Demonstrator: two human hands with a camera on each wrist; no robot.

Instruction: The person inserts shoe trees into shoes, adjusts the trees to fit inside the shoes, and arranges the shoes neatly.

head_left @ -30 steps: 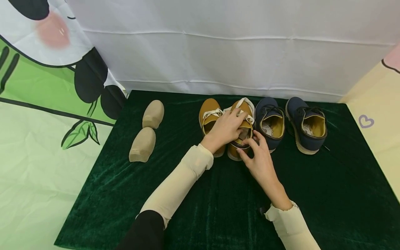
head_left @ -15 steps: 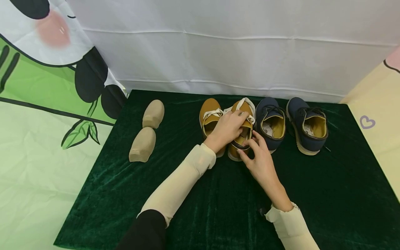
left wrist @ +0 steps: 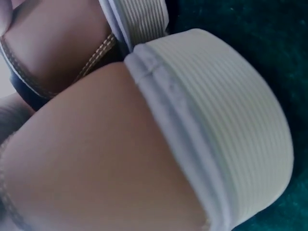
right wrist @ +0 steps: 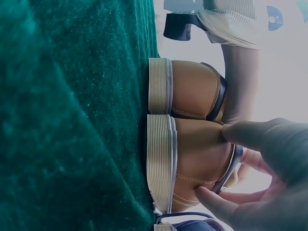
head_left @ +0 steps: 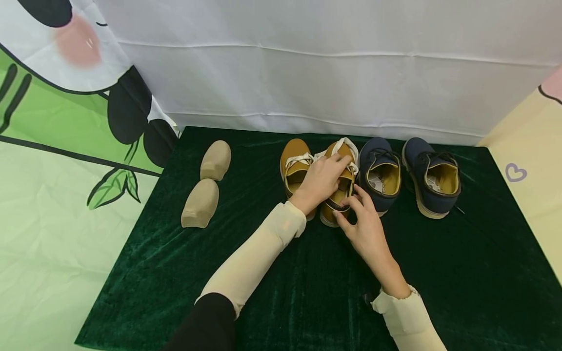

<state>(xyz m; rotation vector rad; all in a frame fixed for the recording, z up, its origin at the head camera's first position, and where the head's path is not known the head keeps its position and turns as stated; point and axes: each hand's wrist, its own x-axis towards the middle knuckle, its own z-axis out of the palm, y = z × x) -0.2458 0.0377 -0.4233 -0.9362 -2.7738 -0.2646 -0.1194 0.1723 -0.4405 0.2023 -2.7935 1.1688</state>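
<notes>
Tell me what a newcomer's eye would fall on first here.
Probably the tan shoe near the middle of the green cloth, with the left hand over its laces and the right hand pinching its heel. Next might come the navy shoes to its right, then the two beige blocks off to the left, one nearer the person than the other.

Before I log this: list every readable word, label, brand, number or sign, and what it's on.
No readable text in any view.
Left blue shoe, insole: pale markings, too small and blurred to read.
Right blue shoe, insole: similar, also unreadable.
Tan shoes: no lettering that I can make out.
Right-hand cream cloth: a purple heart outline, drawing only, no words.
</notes>
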